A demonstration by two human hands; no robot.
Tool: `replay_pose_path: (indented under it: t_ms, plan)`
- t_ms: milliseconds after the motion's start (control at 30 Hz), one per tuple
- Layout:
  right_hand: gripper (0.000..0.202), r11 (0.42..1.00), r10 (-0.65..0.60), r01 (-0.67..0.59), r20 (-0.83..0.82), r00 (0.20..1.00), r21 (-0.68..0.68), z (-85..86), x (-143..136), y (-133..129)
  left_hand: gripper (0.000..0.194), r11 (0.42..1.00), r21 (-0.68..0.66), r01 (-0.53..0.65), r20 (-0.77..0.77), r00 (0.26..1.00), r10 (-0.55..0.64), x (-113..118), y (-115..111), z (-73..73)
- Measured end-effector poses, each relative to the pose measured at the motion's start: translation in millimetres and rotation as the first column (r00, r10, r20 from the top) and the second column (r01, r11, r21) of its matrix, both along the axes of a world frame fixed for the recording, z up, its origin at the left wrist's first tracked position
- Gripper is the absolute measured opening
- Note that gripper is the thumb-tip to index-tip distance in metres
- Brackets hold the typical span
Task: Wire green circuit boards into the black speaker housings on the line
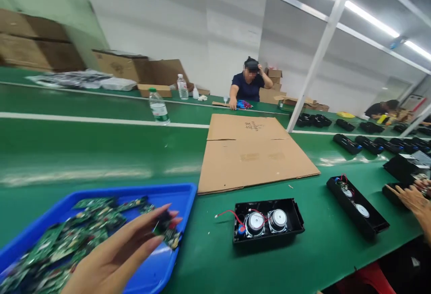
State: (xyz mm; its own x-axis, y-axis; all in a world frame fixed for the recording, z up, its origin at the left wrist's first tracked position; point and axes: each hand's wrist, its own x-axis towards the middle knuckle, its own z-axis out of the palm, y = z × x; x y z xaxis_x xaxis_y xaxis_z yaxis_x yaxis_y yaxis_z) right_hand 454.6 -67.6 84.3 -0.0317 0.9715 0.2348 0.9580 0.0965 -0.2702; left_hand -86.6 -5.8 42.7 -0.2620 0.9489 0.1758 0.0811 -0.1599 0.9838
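My left hand (116, 251) is closed, pinching a small circuit board (171, 236) between thumb and fingers. It is over the right side of a blue tray (188, 191), in which a heap of green circuit boards (77, 235) lies. Part of the pinched board is hidden by the fingers and blurred. Right of the tray, a black speaker housing (268, 235) lies open side up on the green bench, with two round speakers and red wires inside. My right hand is not in view.
A flat cardboard sheet (256, 155) lies behind the housing. Another open housing (357, 206) is to the right, near a co-worker's hand (411, 199). Several black housings (370, 143) line the far right. A bottle (159, 107) and a seated person (251, 83) are across the bench.
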Motion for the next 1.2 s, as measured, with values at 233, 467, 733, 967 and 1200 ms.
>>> replay_pose_path:
  t_ms: [233,467,733,967,1200]
  plan:
    - [0.009,0.734,0.36,-0.476,-0.317,0.878,-0.485,-58.9,-230,6,0.048,0.997,-0.071,-0.011,0.54,0.84,0.047,51,27,-27.9]
    - [0.027,0.893,0.45,-0.45,0.042,0.892,-0.007,-76.7,-309,90,0.049,0.991,-0.107,0.084,0.662,0.75,0.008,54,28,-49.1]
    - [0.016,0.88,0.437,-0.408,0.077,0.896,-0.243,-78.6,-335,115,0.056,0.948,-0.215,0.235,0.739,0.674,0.0,53,18,-40.2]
    - [0.018,0.861,0.071,-0.438,-0.791,0.608,-0.259,-64.8,-313,117,0.052,0.896,-0.327,0.301,0.73,0.682,0.037,63,12,-41.3]
    - [0.011,0.902,0.168,-0.418,-0.801,0.575,-0.11,-63.6,-304,103,0.053,0.847,-0.347,0.403,0.738,0.675,-0.019,73,16,-40.4]
